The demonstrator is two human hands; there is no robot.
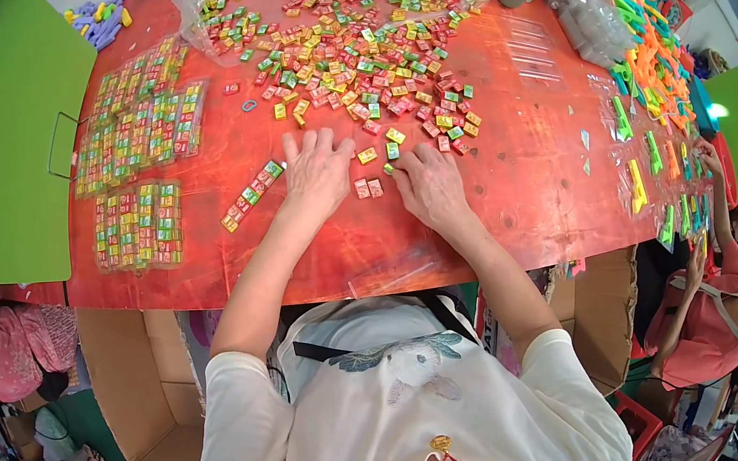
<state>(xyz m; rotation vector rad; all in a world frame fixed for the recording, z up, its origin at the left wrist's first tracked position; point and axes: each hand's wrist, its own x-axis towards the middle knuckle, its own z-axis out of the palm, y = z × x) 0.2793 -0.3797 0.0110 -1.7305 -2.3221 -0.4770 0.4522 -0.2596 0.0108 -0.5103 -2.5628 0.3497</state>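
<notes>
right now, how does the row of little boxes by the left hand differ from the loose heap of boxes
The row of little boxes makes one straight, slanting line; the loose heap of boxes lies jumbled at many angles. The row is short and narrow; the heap has far more boxes and spreads wide. The row lies beside the left hand, the heap mostly beyond it. Both show red, yellow and green.

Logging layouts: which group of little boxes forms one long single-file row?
The slanting row beside the left hand; the blocks farther left are several rows wide, and the pile is loose.
</notes>
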